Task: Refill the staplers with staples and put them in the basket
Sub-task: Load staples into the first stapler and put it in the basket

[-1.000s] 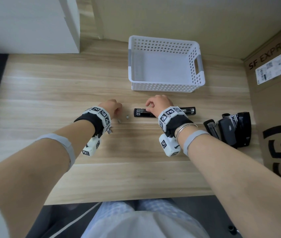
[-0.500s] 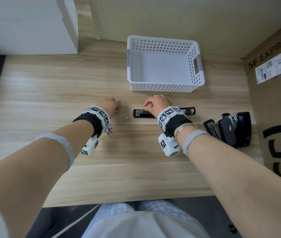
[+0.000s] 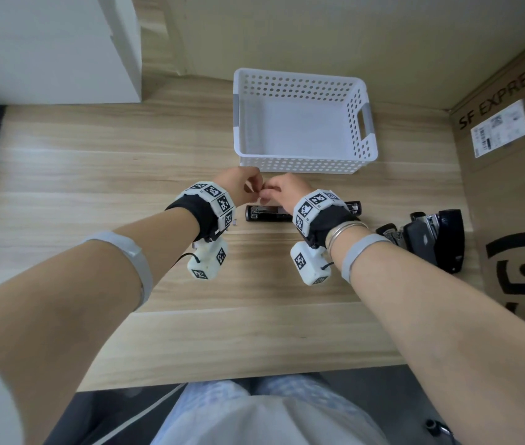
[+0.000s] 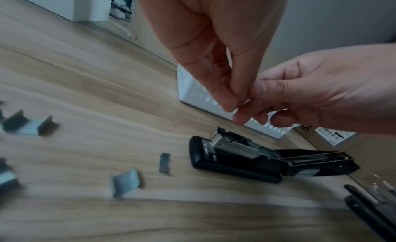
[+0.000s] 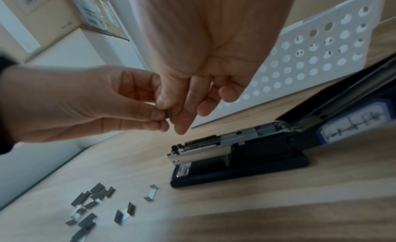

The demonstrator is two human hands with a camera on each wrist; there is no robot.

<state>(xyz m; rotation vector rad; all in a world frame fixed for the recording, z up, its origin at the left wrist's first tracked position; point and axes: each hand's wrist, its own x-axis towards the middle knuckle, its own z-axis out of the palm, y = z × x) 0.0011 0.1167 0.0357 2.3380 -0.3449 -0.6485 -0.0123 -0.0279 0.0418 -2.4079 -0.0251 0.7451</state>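
Note:
A black stapler point(image 3: 266, 214) lies opened flat on the wooden table, its metal staple channel point(image 4: 235, 146) exposed. Just above its left end my two hands meet. My left hand point(image 3: 253, 191) and my right hand point(image 3: 266, 195) both pinch a small dark strip of staples point(image 5: 167, 114) between thumbs and fingertips. Several loose staple strips point(image 5: 90, 203) lie scattered on the table left of the stapler. The white perforated basket point(image 3: 302, 165) stands empty just behind the hands.
More black staplers point(image 3: 431, 236) lie in a heap at the right, against a large cardboard box point(image 3: 511, 187). A white cabinet point(image 3: 46, 49) stands at the back left. A wall closes off the table behind the basket.
Both hands have lifted off the table and come together above the stapler's left end. The left hand moved right, and a staple strip is now pinched between the two.

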